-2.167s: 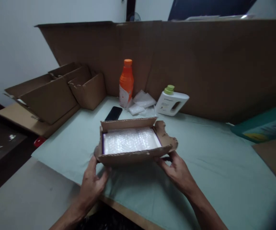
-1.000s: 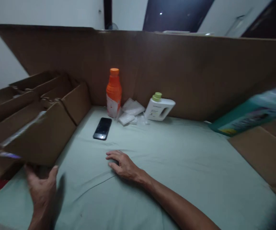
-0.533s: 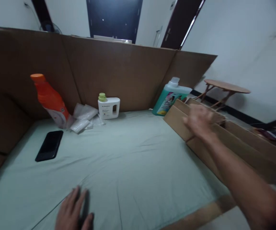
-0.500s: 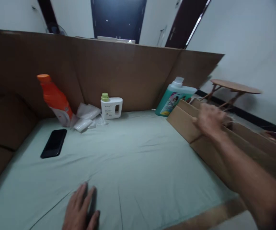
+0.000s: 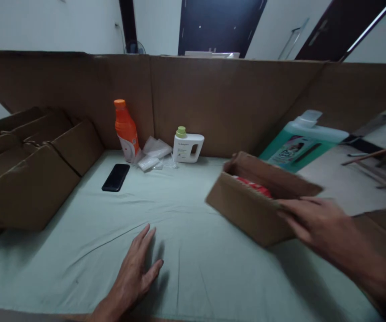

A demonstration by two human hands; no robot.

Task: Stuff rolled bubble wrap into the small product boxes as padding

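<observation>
The right hand point(image 5: 316, 223) has its fingers wrapped over the near right corner of a small open cardboard box point(image 5: 246, 208), gripping it while the box sits tilted above the right side of the pale green sheet point(image 5: 193, 250). Something red point(image 5: 255, 187) peeks out of the top of the box, but it is too blurry to say what it is. The left hand point(image 5: 136, 270) lies flat on the sheet with its fingers spread out and nothing in it. The box looks stiff but thin, so it is probably light, and the walls could bend if squeezed hard (cardboard like this dents easily). A good place to hold it seems to be the bottom edge and the corner, where it is strongest. It does not look slippery. Far back by the brown cardboard wall point(image 5: 213, 103) stand an orange bottle point(image 5: 126, 130), a white jug with a green cap point(image 5: 188, 145) and some clear plastic bags point(image 5: 153, 154), with a black phone point(image 5: 115, 177) near them. A teal jug point(image 5: 300, 143) has a picture label, but its words are too blurry to read.
</observation>
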